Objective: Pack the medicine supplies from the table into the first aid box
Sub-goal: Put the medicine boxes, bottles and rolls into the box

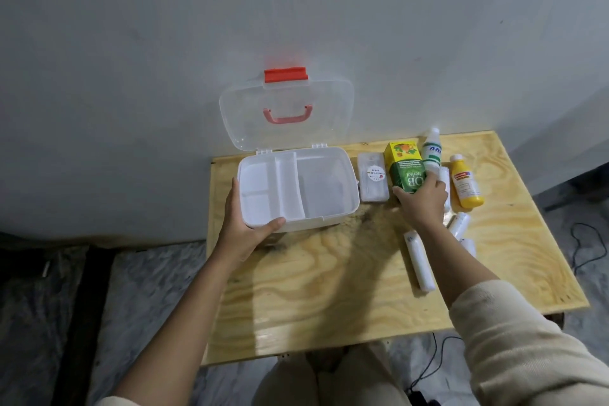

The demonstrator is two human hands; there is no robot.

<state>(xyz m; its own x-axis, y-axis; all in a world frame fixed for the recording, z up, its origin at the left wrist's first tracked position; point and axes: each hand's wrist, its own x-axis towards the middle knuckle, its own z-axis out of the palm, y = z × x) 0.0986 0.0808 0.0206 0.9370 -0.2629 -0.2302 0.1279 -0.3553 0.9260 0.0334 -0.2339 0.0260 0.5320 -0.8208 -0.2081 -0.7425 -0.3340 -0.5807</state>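
Note:
The white first aid box (333, 217) sits at the back left of the wooden table (316, 290), its clear lid (286, 112) with red latch and handle raised against the wall. Its divided tray holds nothing. My left hand (245, 231) grips the box's near left corner. My right hand (420, 198) closes around the green and yellow medicine carton (403, 165), which lies just right of the box. Beside the carton are a flat clear case (372, 181), a white bottle with green label (431, 150) and a yellow bottle (465, 186).
Several white rolled packs lie on the table's right side, one long roll (419, 262) near my right forearm and a shorter one (459, 224) behind it. A grey wall stands directly behind the table. Dark cables run over the floor at right.

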